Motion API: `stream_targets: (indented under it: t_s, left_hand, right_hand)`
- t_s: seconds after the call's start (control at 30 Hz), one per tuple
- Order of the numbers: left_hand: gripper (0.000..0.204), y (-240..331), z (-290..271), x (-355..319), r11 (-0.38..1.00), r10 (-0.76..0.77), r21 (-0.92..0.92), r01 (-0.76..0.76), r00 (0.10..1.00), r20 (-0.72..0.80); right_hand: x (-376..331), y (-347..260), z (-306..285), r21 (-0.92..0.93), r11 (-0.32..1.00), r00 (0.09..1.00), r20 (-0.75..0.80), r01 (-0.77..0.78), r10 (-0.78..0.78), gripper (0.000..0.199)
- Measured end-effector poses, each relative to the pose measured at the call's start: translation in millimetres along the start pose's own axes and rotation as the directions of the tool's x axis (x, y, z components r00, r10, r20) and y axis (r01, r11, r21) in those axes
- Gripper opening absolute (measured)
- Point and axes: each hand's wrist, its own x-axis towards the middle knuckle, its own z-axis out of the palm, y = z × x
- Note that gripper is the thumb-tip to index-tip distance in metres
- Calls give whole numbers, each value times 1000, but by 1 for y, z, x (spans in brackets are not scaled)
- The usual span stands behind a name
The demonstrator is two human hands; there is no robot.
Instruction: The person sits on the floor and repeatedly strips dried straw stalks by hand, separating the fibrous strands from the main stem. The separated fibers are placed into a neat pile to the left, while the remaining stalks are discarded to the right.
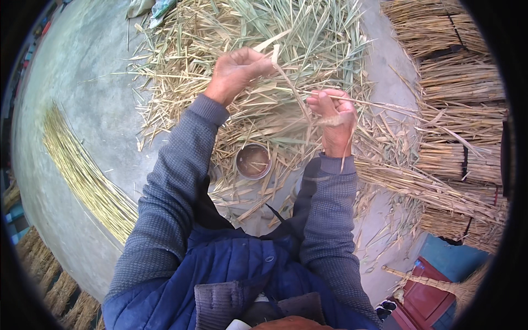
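Observation:
My left hand is closed in a pinch on a pale dry leaf strip, which slants down toward the other hand. To the right, my right hand grips a thin dry reed stalk between thumb and fingers. The stalk sticks out to the right, with loose leaf blades hanging from it. Part of the leaf near my right palm is smeared by motion. Beneath both hands lies a wide heap of stripped green and straw-coloured leaves.
A round metal tin stands among the leaves before me. On the grey floor, a bundle of peeled yellow stalks lies at left. Unpeeled stalks lie at right, near tied reed bundles and a dark red object.

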Motion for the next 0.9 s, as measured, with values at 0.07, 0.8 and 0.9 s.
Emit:
stream_targets:
  t_s: [0.07, 0.8, 0.9]
  left_hand:
    - [14, 9, -31, 10, 997, 44, -53, -52, 990, -134]
    - [16, 1, 22, 1, 740, 380, 475, -476, 879, 289]
    - [16, 6, -3, 4, 686, 290, 603, -408, 913, 288]
  right_hand:
    - [1, -2, -10, 45, 999, 1000, -17, 9, -8, 19]
    - [-1, -9, 6, 102, 994, 997, -78, 26, -18, 26]
    - [0, -12, -2, 146, 986, 995, -69, 81, -72, 28]
